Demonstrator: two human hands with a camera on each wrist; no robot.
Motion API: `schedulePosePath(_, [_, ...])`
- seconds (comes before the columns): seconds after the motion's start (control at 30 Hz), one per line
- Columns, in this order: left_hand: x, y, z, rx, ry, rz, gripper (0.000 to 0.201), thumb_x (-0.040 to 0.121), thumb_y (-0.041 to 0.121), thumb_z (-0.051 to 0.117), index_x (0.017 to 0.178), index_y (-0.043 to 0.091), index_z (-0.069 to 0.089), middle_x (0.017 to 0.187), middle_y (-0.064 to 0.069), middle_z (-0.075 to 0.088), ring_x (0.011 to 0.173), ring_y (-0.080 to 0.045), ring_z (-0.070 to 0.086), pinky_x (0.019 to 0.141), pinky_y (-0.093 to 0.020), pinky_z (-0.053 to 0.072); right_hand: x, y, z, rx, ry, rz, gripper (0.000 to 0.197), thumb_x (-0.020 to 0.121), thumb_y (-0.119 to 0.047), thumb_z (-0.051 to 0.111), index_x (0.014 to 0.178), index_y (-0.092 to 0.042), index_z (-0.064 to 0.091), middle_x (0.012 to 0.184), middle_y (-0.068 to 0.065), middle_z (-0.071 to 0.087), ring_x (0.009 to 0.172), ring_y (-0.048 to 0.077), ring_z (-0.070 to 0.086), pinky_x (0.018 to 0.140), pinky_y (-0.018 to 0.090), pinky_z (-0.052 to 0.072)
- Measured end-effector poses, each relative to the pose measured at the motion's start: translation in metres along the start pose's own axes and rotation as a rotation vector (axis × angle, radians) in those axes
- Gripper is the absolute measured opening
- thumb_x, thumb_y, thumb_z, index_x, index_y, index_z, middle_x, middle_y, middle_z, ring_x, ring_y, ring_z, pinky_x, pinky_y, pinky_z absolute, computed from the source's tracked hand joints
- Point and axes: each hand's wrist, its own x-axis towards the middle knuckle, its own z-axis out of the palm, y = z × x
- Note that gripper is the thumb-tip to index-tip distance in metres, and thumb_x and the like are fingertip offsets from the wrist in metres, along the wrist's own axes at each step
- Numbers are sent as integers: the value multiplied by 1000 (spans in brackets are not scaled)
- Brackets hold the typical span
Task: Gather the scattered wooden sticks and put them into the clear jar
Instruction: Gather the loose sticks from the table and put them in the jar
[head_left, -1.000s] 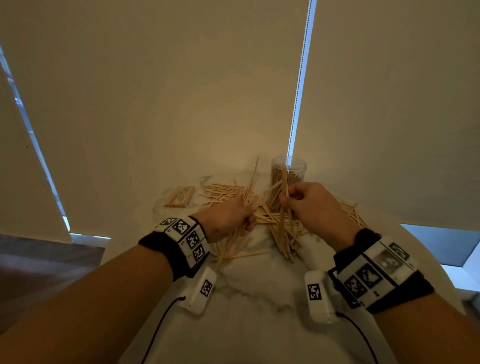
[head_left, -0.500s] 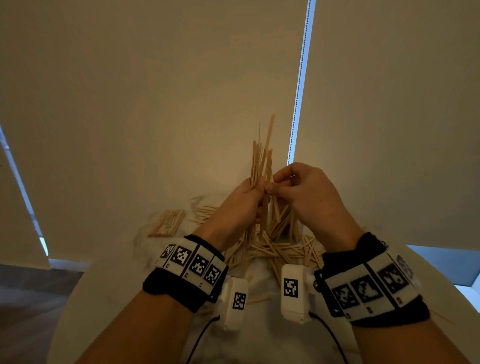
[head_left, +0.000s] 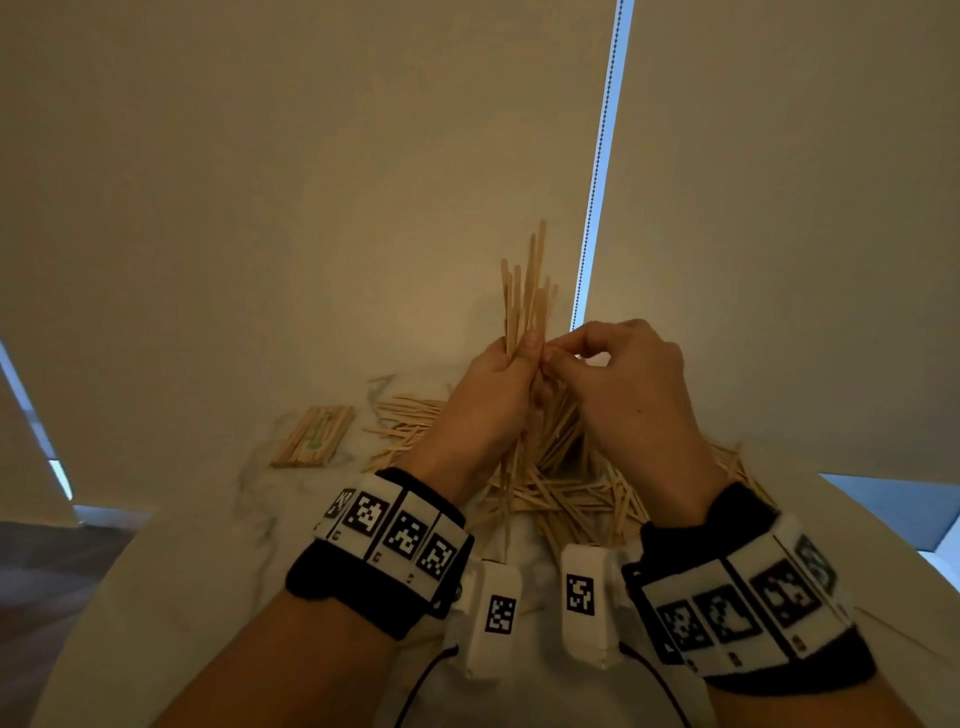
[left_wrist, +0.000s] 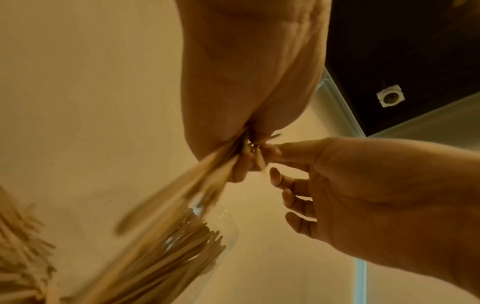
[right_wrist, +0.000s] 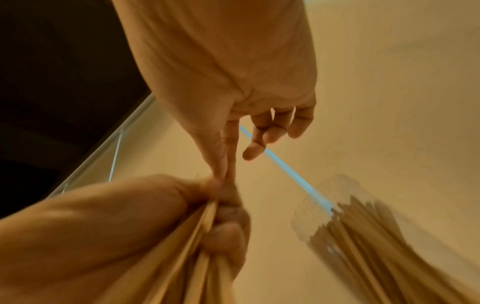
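The left hand (head_left: 485, 400) is clenched round a bundle of wooden sticks (head_left: 525, 291), held upright above the table (head_left: 156, 597). The tops of the sticks fan out above the fist and the lower ends hang below it, toward the heap underneath. In the left wrist view the same bundle (left_wrist: 182, 185) leaves the fist as a blurred sheaf slanting down.

The right hand (head_left: 623, 395) is right beside the left, at the same height. Its thumb and forefinger are pressed together at the edge of the bundle where the left thumb lies. The right wrist view shows these two fingertips (right_wrist: 226, 164) meeting tip to tip against the left fist, while the other three fingers are loosely curled and hold nothing. Whether a stick lies between the pinching tips cannot be told, as the spot is blurred.

The clear jar (right_wrist: 337, 216) stands upright on the table just past the hands, below the bundle and apart from it. It is already packed with sticks that reach close to its rim. The head view hides it behind the hands.

Many loose sticks (head_left: 571, 499) lie criss-crossed on the table under and around both wrists. A neat flat stack of sticks (head_left: 314, 436) lies apart, to the left of the heap.
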Motion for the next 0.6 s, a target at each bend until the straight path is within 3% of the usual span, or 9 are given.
schedulePosePath(0.07, [1, 0, -4, -66, 48, -12, 30, 106, 37, 43, 99, 17, 64, 62, 6, 50, 58, -9, 43, 56, -27, 37, 1, -3, -7, -31, -96, -1, 17, 90, -45, 58, 91, -41, 75, 97, -18, 61, 103, 13, 57, 86, 33, 50])
schedulePosePath(0.13, [2, 6, -8, -147, 120, -23, 29, 106, 34, 43, 95, 13, 60, 56, 8, 47, 57, -10, 43, 55, -25, 39, 2, -6, -15, -65, -273, 54, 25, 91, -42, 60, 112, -33, 70, 105, -11, 65, 96, 6, 62, 75, 18, 47])
schedulePosePath(0.17, [2, 11, -11, -224, 147, -26, 29, 107, 34, 42, 93, 14, 57, 55, 7, 45, 56, -10, 43, 54, -24, 42, 1, -8, -17, -104, -405, 101, 33, 89, -41, 64, 120, -29, 65, 111, -6, 65, 94, 7, 64, 72, 17, 47])
schedulePosePath(0.23, [2, 21, -17, -389, 184, -10, 28, 107, 35, 40, 90, 15, 51, 57, 5, 42, 52, -11, 43, 49, -23, 43, -5, -11, -14, -209, -725, 173, 46, 86, -40, 71, 127, -22, 60, 108, -1, 69, 90, 13, 69, 79, 28, 56])
schedulePosePath(0.27, [3, 25, -20, -442, 202, 12, 29, 107, 36, 39, 89, 16, 48, 58, 5, 39, 49, -10, 41, 45, -21, 40, -10, -12, -10, -226, -868, 201, 45, 85, -38, 73, 125, -18, 60, 102, 1, 72, 86, 15, 72, 82, 33, 59])
schedulePosePath(0.33, [3, 29, -23, -491, 228, 74, 30, 107, 38, 39, 85, 18, 44, 60, 5, 35, 46, -7, 30, 41, -20, 27, -19, -15, 0, -124, -1031, 279, 33, 89, -28, 72, 115, -9, 66, 95, 6, 76, 82, 17, 75, 81, 32, 61])
schedulePosePath(0.47, [3, 30, -25, -481, 256, 153, 29, 106, 38, 41, 84, 19, 41, 59, 7, 34, 45, -5, 24, 39, -20, 20, -24, -18, 9, 153, -988, 302, 27, 91, -17, 70, 105, 6, 68, 92, 16, 76, 89, 28, 74, 86, 38, 60])
schedulePosePath(0.6, [5, 30, -31, -496, 274, 169, 30, 106, 38, 40, 83, 19, 39, 60, 7, 34, 44, -6, 25, 39, -20, 23, -25, -26, 5, 251, -946, 298, 33, 98, -24, 61, 104, 8, 67, 91, 18, 75, 77, 24, 72, 73, 26, 62])
